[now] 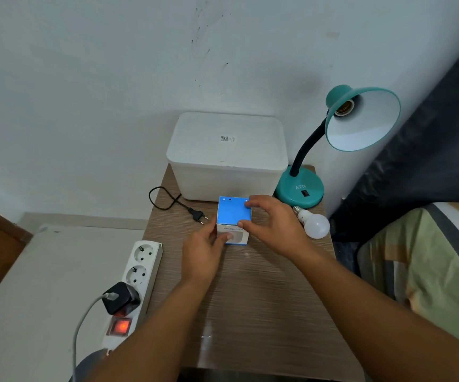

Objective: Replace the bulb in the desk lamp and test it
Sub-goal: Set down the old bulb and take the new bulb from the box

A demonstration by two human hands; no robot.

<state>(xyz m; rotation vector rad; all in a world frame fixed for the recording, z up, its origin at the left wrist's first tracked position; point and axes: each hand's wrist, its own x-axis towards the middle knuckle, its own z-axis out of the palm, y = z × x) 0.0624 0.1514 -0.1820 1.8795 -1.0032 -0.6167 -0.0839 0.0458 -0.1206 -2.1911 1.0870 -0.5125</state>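
Observation:
A teal desk lamp (300, 188) stands at the table's back right, its shade (366, 119) tipped toward me and its socket (345, 107) bare. A white bulb (313, 223) lies on the table in front of the lamp base. A small box with a blue top (234, 213) sits mid-table. My left hand (205, 249) holds its left front side, thumb on the front face. My right hand (272, 221) grips its right edge from above, fingertips on the blue top. The lamp's black plug (198, 216) lies unplugged on the table left of the box.
A large white lidded tub (227, 155) stands behind the box against the wall. A white power strip (137, 282) with a lit red switch and a black charger lies along the table's left edge. A bed with a striped cover (426, 271) borders the right side.

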